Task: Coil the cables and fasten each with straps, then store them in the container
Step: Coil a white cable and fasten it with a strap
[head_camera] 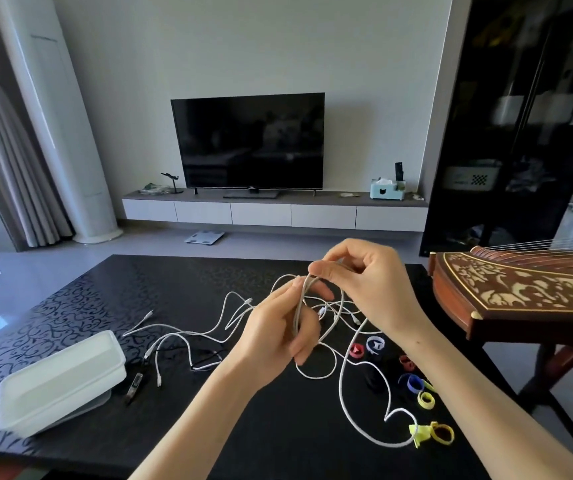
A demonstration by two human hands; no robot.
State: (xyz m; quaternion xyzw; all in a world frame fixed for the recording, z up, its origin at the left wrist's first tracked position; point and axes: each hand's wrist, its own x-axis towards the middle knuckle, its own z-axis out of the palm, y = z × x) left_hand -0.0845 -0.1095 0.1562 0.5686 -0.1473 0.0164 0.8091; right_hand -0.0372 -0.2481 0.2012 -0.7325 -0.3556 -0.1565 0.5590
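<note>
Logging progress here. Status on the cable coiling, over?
Left hand grips looped white cable, right hand pinches its top. Straps lie loose at right. Other cables loose beside container.

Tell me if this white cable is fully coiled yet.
Partly coiled: the left hand and right hand hold a few loops of the cable, but a long tail trails loose on the table.
</note>
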